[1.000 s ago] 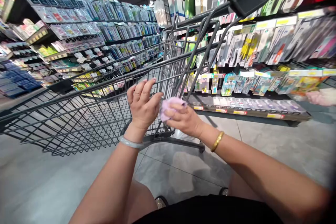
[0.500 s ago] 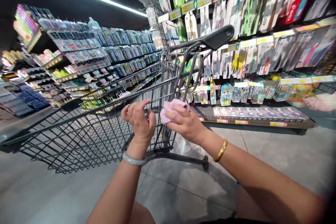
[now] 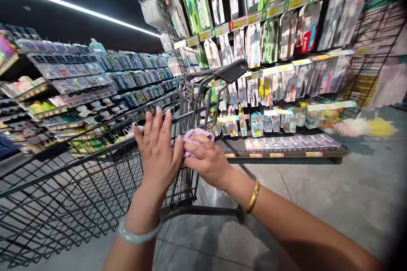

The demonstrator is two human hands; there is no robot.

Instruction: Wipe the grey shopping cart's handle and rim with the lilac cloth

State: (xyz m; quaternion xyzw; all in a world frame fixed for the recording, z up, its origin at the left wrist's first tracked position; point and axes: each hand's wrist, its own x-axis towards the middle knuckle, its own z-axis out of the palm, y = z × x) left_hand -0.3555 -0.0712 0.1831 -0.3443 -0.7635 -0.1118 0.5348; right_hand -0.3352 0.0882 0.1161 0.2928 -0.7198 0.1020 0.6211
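My right hand [image 3: 208, 163] grips a crumpled light purple cloth [image 3: 199, 135], with the fingers wrapped over it. Close beside it on the left, my left hand [image 3: 159, 150] is raised with its fingers stretched out and nothing in it. Its thumb is at the edge of the cloth; whether they touch I cannot tell. Both hands are in front of a dark wire shopping cart [image 3: 85, 190], whose handle end [image 3: 233, 71] rises beyond the cloth. A pale bangle [image 3: 138, 235] circles my left wrist and a gold bracelet [image 3: 253, 197] my right.
A tall shelf rack [image 3: 286, 152] with hanging packaged goods stands ahead and to the right. More stocked shelves [image 3: 140, 78] line the left side. The cart stands on a grey tiled floor [image 3: 305, 194], and pink and yellow fluffy items [image 3: 378, 128] hang at the far right.
My left hand has opened from curled fingers to an outstretched palm. My right hand still holds the cloth, now more closely bunched. The view has shifted, with the cart and shelves sitting farther left.
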